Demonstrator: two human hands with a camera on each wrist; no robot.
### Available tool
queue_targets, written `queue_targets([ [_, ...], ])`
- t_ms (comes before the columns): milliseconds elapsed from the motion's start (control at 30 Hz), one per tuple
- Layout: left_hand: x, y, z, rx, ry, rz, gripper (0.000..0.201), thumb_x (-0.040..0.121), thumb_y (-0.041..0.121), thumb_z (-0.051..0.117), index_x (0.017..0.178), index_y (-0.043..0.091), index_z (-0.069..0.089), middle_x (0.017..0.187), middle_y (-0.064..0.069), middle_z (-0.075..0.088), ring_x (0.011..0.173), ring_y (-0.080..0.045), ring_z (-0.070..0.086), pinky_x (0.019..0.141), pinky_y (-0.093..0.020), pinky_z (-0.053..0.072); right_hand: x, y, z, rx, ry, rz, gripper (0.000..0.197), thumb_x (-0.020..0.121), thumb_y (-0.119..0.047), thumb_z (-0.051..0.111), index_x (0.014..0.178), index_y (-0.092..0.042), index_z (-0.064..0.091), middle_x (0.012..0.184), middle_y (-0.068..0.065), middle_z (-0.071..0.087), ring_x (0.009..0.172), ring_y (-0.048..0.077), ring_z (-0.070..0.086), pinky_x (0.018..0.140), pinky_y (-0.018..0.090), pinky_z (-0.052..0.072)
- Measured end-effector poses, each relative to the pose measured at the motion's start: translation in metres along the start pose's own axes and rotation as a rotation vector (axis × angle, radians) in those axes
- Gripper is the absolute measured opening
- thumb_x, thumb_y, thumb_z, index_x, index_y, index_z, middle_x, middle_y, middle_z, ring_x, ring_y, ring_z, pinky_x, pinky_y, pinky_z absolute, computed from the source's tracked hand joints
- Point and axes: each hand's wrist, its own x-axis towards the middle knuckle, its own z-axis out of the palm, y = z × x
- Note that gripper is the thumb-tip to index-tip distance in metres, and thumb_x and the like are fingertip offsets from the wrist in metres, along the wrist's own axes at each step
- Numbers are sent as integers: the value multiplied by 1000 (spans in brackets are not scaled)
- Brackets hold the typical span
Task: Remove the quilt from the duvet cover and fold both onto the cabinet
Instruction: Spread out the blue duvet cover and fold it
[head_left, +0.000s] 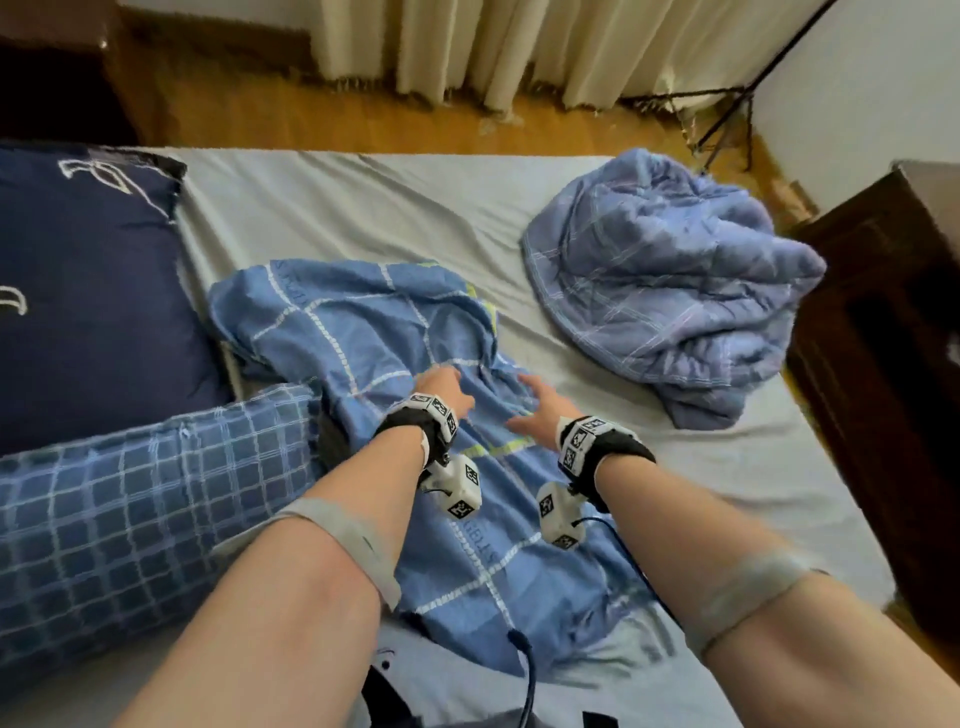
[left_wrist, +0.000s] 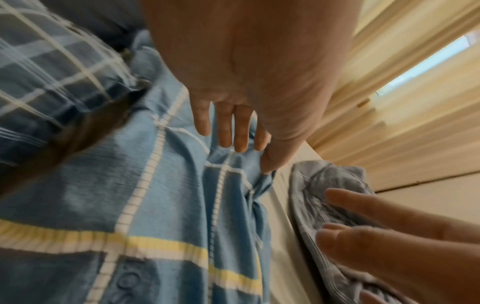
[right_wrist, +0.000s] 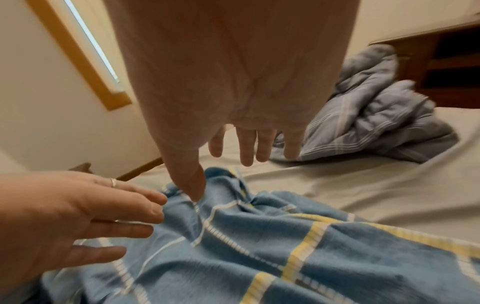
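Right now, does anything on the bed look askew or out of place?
Nothing damaged. The grey-blue quilted quilt lies bunched in a heap by the dark wooden cabinet, unfolded, and the blue checked duvet cover lies rumpled.

Black wrist straps (head_left: 415, 422), white marker cubes (head_left: 460, 491), grey forearm bands (head_left: 340, 530).

Under the left hand (head_left: 444, 389), crinkled matt blue checked cotton duvet cover (head_left: 363, 332); right of it, puffy stitched lavender-blue quilt (head_left: 675, 291), dark glossy wooden cabinet (head_left: 883, 291).
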Motion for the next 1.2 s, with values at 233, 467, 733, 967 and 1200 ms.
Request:
queue_targets([
  [233, -28, 73, 82, 350, -72, 128, 55, 88, 31, 64, 140, 22, 49, 138, -11, 55, 129, -30, 50, 106, -40, 43, -46, 120, -7, 87, 89, 27, 84, 82, -25, 77, 152, -26, 31, 150, 7, 46, 134, 27, 47, 109, 35, 39],
  [467, -129, 94, 198, 672, -22, -15, 61, 79, 40, 69, 137, 30, 51, 137, -8, 53, 126, -31, 52, 102, -43, 46, -101, 313, 37, 36, 54, -24, 91, 74, -35, 79, 151, -32, 31, 145, 12, 48, 129, 33, 49, 108, 37, 40],
  [733, -274, 130, 220, 440, 30, -224, 75, 69, 49, 70, 138, 29, 51, 136, -6, 56, 124, -27, 55, 101, -44, 48, -204, 354, -9, -236, -137, -230, 91, 74, -43, 74, 152, -34, 27, 148, 14, 42, 132, 36, 45, 109, 39, 40],
  [967, -366, 91, 204, 70, 321, -401, 74, 76, 43, 75, 141, 24, 47, 145, -10, 44, 128, -30, 49, 107, -42, 42, -223, 316, -26, -356, -176, -342, 91, 81, -40, 75, 154, -26, 23, 151, 12, 41, 135, 32, 43, 109, 36, 38],
  [1200, -335, -42, 301, -388, 340, -656, 83, 77, 37, 80, 142, 6, 40, 141, -15, 49, 128, -30, 49, 105, -34, 38, -175, 346, 101, -427, -321, -267, 105, 74, -41, 80, 155, -28, 13, 155, 9, 34, 139, 33, 35, 111, 46, 36],
])
